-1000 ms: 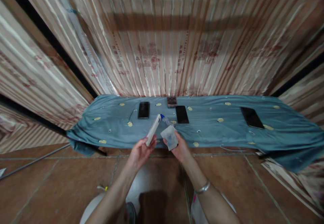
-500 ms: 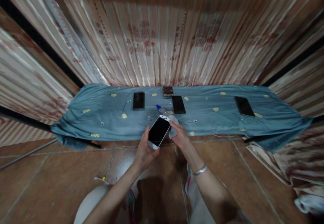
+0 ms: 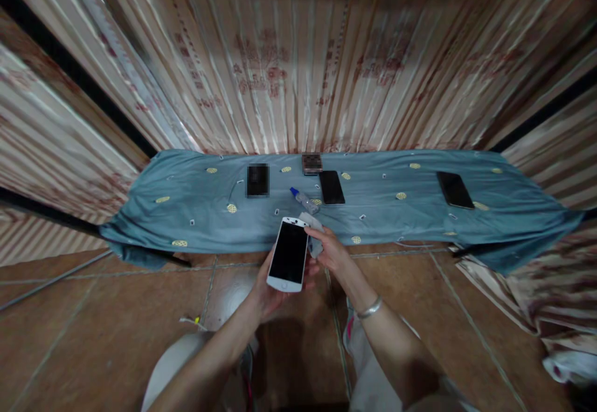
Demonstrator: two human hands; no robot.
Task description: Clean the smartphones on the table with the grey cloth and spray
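A white smartphone (image 3: 289,253) with a dark screen lies in my left hand (image 3: 270,291), screen up, its top edge pointing away from me. The fingers of that hand wrap under the phone and show past its right side. My right hand (image 3: 330,250) pinches a pale grey cloth (image 3: 315,247) beside the phone's upper right edge, the thumb close to that edge. Part of the cloth is hidden by the fingers. Just beyond, a clear bottle with a blue cap (image 3: 305,201) rests on its side on the blue patterned cloth cover (image 3: 224,228).
Behind the bottle lies a black phone (image 3: 332,187), with a small box (image 3: 312,163) at its upper left. Another dark device (image 3: 258,180) is to the left, and a dark phone (image 3: 455,189) to the right. Striped curtains (image 3: 298,89) hang behind; black poles (image 3: 79,82) slant at both sides.
The white phone has turned more upright and come slightly nearer to me. My left fingers now show past its right side. The bottle is less covered by my right hand and cloth.
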